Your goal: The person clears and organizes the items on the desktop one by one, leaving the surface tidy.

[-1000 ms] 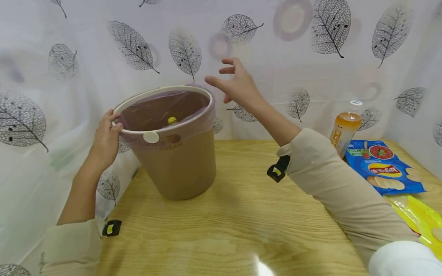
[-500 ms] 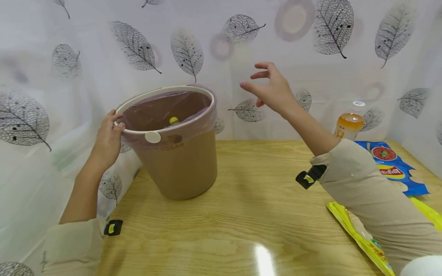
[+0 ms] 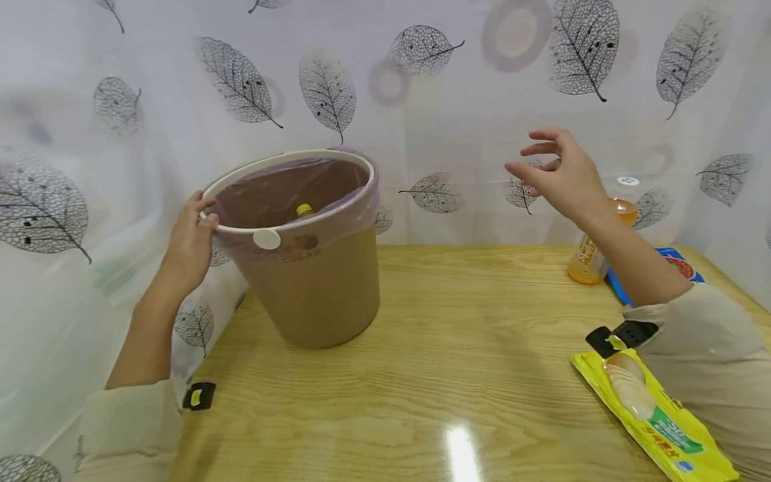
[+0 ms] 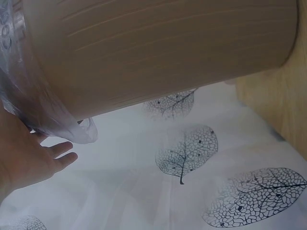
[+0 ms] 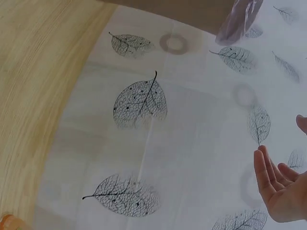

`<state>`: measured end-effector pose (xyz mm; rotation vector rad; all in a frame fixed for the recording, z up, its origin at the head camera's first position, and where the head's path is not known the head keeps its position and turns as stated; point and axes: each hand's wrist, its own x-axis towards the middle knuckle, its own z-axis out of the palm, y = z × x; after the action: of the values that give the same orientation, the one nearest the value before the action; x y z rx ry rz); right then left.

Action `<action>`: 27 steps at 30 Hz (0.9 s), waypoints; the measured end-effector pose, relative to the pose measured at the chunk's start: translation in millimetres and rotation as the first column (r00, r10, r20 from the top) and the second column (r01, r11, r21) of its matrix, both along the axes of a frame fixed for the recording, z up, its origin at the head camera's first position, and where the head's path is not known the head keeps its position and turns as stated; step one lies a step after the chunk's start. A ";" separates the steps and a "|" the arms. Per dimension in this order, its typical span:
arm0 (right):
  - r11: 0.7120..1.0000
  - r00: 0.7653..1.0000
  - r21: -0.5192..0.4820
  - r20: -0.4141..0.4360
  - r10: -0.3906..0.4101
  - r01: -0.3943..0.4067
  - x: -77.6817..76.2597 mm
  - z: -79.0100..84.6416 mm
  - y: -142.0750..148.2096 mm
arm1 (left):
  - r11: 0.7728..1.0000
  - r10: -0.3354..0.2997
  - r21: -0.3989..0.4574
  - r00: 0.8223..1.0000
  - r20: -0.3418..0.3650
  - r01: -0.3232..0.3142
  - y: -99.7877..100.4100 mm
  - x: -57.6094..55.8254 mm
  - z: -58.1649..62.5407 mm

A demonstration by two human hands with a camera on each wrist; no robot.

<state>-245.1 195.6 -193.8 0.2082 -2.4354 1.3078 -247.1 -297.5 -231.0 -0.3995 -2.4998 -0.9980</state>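
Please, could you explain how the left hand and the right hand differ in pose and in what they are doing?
The left hand grips the bin at its edge; the right hand is in the air, holding nothing. The left hand's thumb and fingers close on that edge, whereas the right hand's thumb and fingers are parted. In the head view, the left hand appears lower than the right hand. Both are bare.

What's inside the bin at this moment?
A yellow cap shows inside the bin, along with its translucent liner. Whatever lies below the cap, and the bin's bottom, are hidden behind the near side.
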 end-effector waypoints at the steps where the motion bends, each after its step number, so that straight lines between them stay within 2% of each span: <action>1: 1.000 1.000 0.006 -0.002 -0.009 0.009 1.2 -2.4 6.3 | 1.000 -0.001 -0.001 1.000 0.000 0.001 -0.3 -0.4 -0.3; 8: 0.997 0.997 0.006 0.008 -0.081 0.081 7.6 -18.7 53.5 | 1.000 0.003 -0.001 1.000 0.013 -0.003 -1.3 -1.6 -0.9; 11: 0.984 0.986 0.079 0.030 -0.161 0.159 9.8 -24.6 71.9 | 1.000 0.009 -0.004 1.000 0.022 -0.008 -1.6 -1.5 -0.9; 16: 0.946 0.958 0.183 0.055 -0.283 0.269 11.5 -38.0 96.9 | 1.000 0.013 -0.006 1.000 0.028 -0.013 -1.9 -0.6 -1.0; 22: 0.929 0.937 0.180 0.075 -0.340 0.323 9.2 -61.7 119.4 | 1.000 0.010 -0.013 1.000 0.016 -0.010 -2.2 0.3 -1.2; 27: 0.915 0.916 0.136 0.080 -0.393 0.381 4.9 -82.0 134.4 | 1.000 0.008 -0.012 1.000 0.017 -0.008 -1.2 -0.1 0.2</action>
<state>-240.2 330.0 -275.9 -0.3112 -2.4748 1.0214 -247.2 -298.7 -230.9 -0.3854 -2.5218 -0.9882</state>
